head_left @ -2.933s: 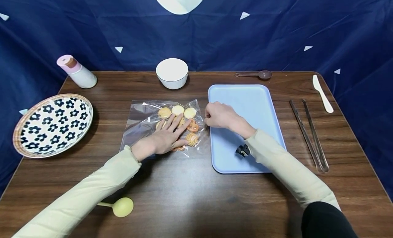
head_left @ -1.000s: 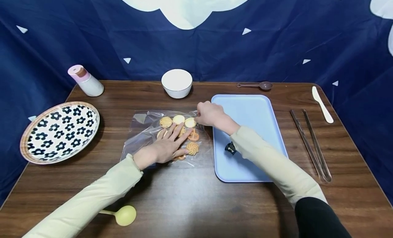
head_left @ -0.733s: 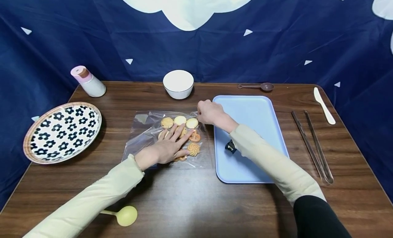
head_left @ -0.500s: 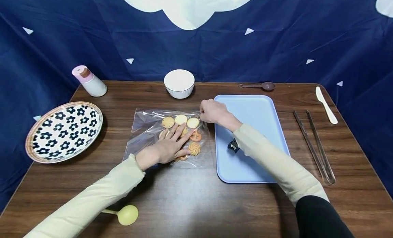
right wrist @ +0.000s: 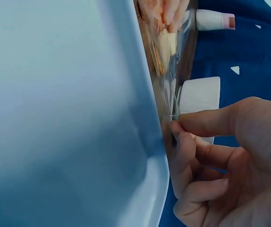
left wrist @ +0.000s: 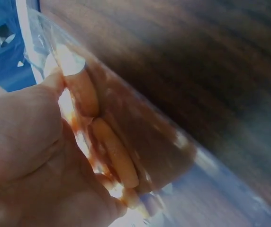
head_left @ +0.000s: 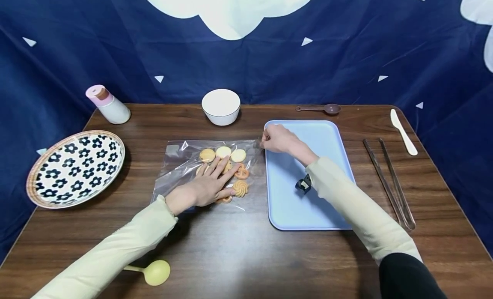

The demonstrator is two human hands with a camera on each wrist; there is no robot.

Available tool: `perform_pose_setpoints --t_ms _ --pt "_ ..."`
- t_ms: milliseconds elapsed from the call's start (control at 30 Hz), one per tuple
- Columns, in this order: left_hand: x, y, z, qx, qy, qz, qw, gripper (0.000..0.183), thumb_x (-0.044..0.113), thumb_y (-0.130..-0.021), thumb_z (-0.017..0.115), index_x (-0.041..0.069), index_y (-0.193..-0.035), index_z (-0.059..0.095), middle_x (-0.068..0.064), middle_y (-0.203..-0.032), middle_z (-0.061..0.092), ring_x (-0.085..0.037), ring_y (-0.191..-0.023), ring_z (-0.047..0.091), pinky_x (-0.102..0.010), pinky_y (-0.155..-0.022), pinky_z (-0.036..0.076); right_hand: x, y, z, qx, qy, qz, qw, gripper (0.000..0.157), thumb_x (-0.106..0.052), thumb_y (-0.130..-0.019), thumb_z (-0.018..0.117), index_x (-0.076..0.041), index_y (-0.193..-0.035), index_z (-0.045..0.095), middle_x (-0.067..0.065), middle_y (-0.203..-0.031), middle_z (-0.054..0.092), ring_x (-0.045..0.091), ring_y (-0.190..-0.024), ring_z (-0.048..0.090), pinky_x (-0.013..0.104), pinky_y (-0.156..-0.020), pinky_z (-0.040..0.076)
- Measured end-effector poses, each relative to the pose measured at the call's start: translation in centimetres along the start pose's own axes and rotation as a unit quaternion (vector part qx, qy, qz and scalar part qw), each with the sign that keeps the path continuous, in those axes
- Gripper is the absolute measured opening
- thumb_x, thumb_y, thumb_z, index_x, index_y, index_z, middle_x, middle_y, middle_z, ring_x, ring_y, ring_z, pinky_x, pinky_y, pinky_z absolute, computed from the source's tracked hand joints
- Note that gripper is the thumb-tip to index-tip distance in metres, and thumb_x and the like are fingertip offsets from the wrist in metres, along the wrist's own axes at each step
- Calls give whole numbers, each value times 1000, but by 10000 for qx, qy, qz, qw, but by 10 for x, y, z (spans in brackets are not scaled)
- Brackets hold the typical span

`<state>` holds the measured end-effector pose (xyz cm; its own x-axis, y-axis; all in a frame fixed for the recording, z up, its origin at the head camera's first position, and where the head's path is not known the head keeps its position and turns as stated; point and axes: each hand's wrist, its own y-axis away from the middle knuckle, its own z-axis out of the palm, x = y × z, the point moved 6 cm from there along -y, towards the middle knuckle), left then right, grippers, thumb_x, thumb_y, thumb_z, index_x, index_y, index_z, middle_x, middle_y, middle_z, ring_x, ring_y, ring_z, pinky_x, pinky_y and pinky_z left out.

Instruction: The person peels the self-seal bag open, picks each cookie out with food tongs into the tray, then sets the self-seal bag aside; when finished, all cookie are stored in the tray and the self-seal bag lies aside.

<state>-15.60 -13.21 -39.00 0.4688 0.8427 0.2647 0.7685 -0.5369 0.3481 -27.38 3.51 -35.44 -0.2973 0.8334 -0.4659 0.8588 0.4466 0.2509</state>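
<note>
A clear plastic bag (head_left: 175, 155) with several cookies inside lies flat left of the blue tray. Among the cookies are a swirled one (head_left: 241, 188) and a pretzel-shaped one (head_left: 242, 172). My left hand (head_left: 204, 186) rests on the bag with fingers spread, covering some cookies; up close, the left wrist view shows its palm beside two cookies (left wrist: 116, 153) under the film. At the tray's upper left corner, my right hand (head_left: 281, 139) pinches the bag's edge between thumb and forefinger. The right wrist view has the film (right wrist: 171, 101) stretched up to those fingertips.
My right forearm crosses above the blue tray (head_left: 308, 213). Tongs (head_left: 389, 183) and a white knife (head_left: 403, 132) lie at right, a brown measuring spoon (head_left: 331, 109) behind. A white bowl (head_left: 221, 107), bottle (head_left: 109, 105) and flowered plate (head_left: 77, 168) stand back and left; a yellow spoon (head_left: 157, 272) lies in front.
Over the last half second my right hand has moved right, away from the cookies, drawing the bag's edge with it. My left hand stays spread on the bag.
</note>
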Motion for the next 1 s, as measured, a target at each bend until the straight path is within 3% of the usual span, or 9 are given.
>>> perform_pose_setpoints --t_ms 133,333,500,700,767,900,1000 --pt "-2 2 2 -50 153 -22 9999 70 45 -99 41 16 -152 7 -19 -155 -5 -41 -139 -3 -61 -106 5 11 6 -1 50 -361 -46 9993 16 -13 -88 57 -6 -78 68 0 -67 55 14 -57 43 28 -57 35" --pt "-9 5 3 174 217 38 9996 70 45 -98 43 17 -152 9 -18 -155 -3 -40 -139 -2 -62 -105 5 32 31 -17 308 -628 32 9975 21 -22 -92 56 -6 -92 69 2 -70 58 15 -60 46 30 -60 37" --pt "-13 6 -1 486 148 176 9986 70 46 -97 46 19 -152 12 -17 -155 1 -41 -139 1 -64 -104 9 61 76 -43 855 -525 77 9949 21 -23 -92 56 -5 -94 66 8 -87 64 21 -76 56 35 -69 42" --pt "-15 9 -2 688 36 152 9975 71 49 -95 47 20 -152 16 -17 -155 7 -41 -139 8 -63 -103 15 113 135 -64 1415 -112 524 9885 25 -26 -91 58 -3 -97 62 11 -86 61 26 -78 55 38 -69 40" --pt "-16 10 -3 738 52 189 9971 71 49 -95 48 19 -151 16 -18 -155 9 -41 -139 9 -62 -103 17 133 153 -65 1430 -19 737 9870 34 -30 -91 59 1 -103 59 14 -88 58 29 -81 53 42 -70 40" --pt "-22 13 -8 875 378 369 9948 74 49 -94 51 17 -151 17 -18 -154 10 -36 -140 8 -62 -104 14 174 189 -58 939 236 1446 9848 70 -45 -90 58 15 -122 40 34 -107 45 48 -95 47 56 -75 39" --pt "-34 20 -14 991 730 458 9913 77 49 -92 54 16 -151 17 -18 -154 11 -34 -140 8 -62 -104 11 200 213 -53 609 521 1903 9784 90 -54 -87 59 22 -123 27 45 -113 32 58 -98 40 62 -75 37"
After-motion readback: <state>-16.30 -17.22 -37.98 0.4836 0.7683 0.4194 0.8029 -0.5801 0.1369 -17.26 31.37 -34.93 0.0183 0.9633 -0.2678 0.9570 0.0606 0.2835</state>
